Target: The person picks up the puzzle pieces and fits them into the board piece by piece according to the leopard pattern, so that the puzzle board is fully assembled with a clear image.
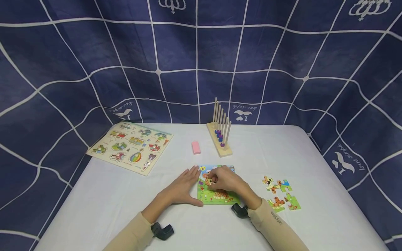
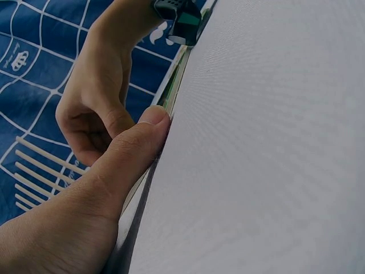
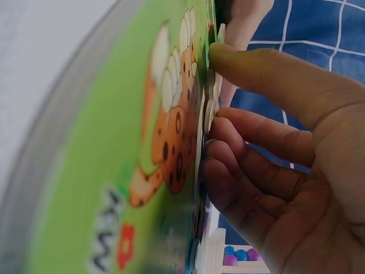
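A square jigsaw puzzle (image 1: pixel 208 200) with a spotted orange animal on green grass lies flat on the white table. Against its left side rests my left hand (image 1: pixel 183 188), fingers extended, the thumb at the near left corner. My right hand (image 1: pixel 225 179) is over the puzzle's upper middle with bent fingers. In the right wrist view, its thumb and fingertips pinch a puzzle piece (image 3: pixel 211 101) that stands slightly proud of the picture; most of that piece is hidden. Several loose puzzle pieces (image 1: pixel 292 202) lie to the right of the right forearm.
Behind the puzzle lies a pink block (image 1: pixel 196 147). A wooden stand with upright pegs (image 1: pixel 223 150) and a few purple and blue beads is beside it. At the back left is a wooden vehicle board (image 1: pixel 128 149). A blue checked curtain (image 1: pixel 176 87) surrounds the table.
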`<state>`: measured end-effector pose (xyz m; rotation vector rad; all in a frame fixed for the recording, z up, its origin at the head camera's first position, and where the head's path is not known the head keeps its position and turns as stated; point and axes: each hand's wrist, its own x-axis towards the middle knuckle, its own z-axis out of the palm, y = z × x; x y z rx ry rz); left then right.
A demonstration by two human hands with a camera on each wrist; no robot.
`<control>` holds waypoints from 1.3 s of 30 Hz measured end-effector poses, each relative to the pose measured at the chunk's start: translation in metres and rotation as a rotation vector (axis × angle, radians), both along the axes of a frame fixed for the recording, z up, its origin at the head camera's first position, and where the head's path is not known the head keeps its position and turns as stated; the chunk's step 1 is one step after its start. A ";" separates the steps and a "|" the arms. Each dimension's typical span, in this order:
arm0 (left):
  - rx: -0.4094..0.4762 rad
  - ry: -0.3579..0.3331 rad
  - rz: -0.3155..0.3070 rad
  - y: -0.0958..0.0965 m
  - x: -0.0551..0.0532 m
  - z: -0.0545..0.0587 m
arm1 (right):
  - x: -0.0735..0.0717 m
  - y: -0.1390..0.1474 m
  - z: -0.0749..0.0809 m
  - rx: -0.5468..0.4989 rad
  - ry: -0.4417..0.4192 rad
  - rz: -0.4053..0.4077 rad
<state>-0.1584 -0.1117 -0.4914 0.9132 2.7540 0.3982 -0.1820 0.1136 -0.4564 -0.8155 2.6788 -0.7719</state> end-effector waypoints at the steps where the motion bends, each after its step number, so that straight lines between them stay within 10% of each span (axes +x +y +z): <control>1: 0.005 -0.001 0.000 0.000 0.000 0.000 | 0.000 0.000 0.000 0.003 0.007 0.005; 39: 0.007 -0.006 0.003 -0.001 -0.001 0.000 | -0.003 0.001 0.001 -0.018 -0.051 -0.017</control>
